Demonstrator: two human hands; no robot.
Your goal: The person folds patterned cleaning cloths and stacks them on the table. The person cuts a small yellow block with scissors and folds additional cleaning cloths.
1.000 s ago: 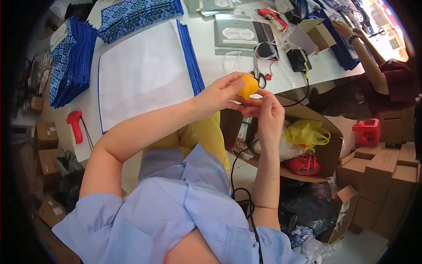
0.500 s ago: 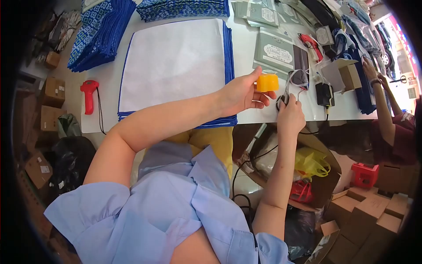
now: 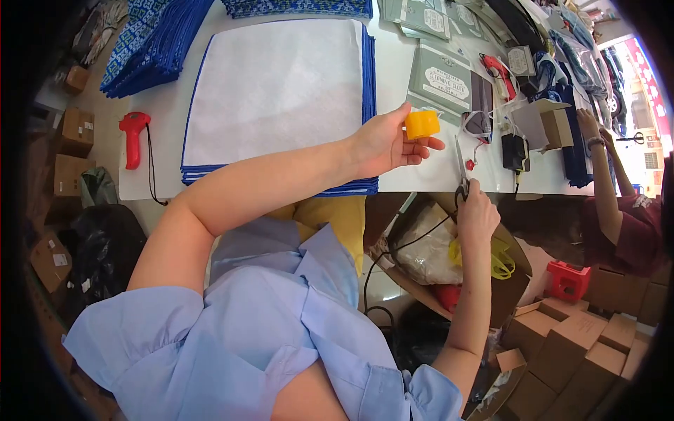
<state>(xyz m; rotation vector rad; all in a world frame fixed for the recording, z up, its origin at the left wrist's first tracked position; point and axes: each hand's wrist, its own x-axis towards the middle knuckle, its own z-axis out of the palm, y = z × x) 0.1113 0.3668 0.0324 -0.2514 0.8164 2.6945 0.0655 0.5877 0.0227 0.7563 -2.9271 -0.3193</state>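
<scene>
Left hand (image 3: 385, 145) clamped on yellow tape roll (image 3: 422, 125); right hand (image 3: 479, 216) clamped on scissors (image 3: 463, 170), blades pointing away, right of roll.

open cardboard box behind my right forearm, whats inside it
Inside the cardboard box: a whitish plastic bag, a yellow bag and something red. The right forearm hides some of it; anything beneath the bags is covered.

The single camera was worn on the person's head and looked forward and steeply down, over the left hand (image 3: 382, 144) and the right hand (image 3: 479, 216). The blue shirt (image 3: 281, 309) was nearest, at six o'clock; the tabletop (image 3: 414, 180) spread toward twelve. The wide, rounded view also reached a co-worker (image 3: 635, 231) at three o'clock.
</scene>
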